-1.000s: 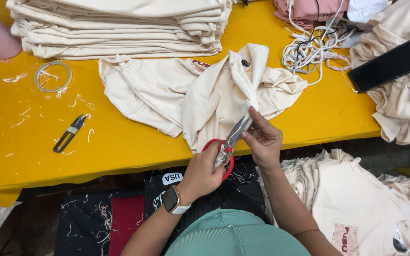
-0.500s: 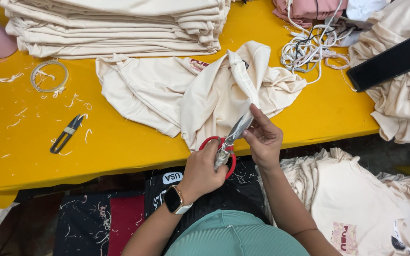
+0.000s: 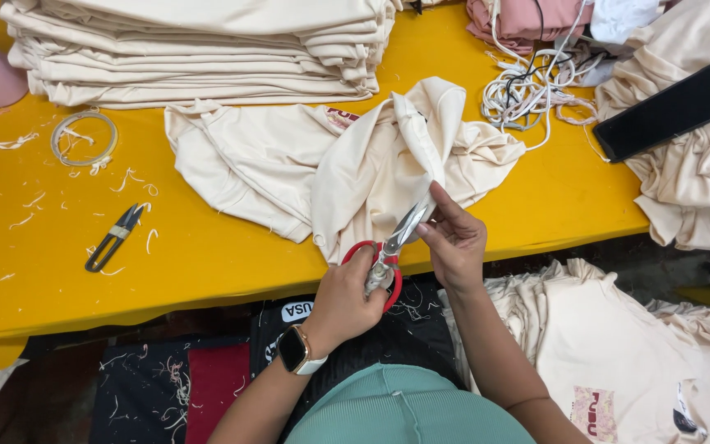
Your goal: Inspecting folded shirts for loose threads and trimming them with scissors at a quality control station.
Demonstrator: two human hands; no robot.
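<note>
- Left hand (image 3: 347, 298) is gripping red-handled scissors (image 3: 388, 251), fingers closed through the loops.
- Right hand (image 3: 454, 238) is pinching the cream garment (image 3: 355, 164) at the yellow table (image 3: 207, 255) edge.
- Folded stack (image 3: 199, 49) looks finished; trimming is looking midway.

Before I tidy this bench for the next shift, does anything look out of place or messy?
Yes. Pale thread scraps litter the yellow table around the small snips. A black phone lies tilted on a rumpled garment pile at the table's right end, and white cords lie tangled nearby.
</note>
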